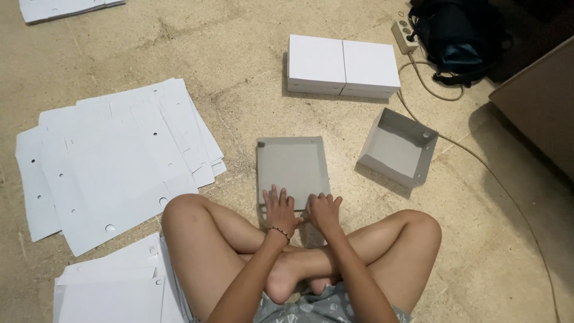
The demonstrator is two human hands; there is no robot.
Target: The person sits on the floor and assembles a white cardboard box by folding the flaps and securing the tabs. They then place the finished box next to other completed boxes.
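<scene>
Pressing flat, fingers spread, on a grey cardboard tray (293,164): left hand (280,210) and right hand (323,210), seemingly gripping nothing. Lying left of them, white punched sheets (113,161).

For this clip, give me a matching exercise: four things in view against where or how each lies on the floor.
Things:
1. grey box tray
2. open grey box
3. two closed white boxes
4. flat white cardboard sheets

Places or states:
A. side by side, at the far side of the floor
B. spread in a loose pile at the left
C. under the left hand and right hand, at its near edge
D. tilted, hollow side up, right of the tray

Pairs: 1-C, 2-D, 3-A, 4-B
</scene>
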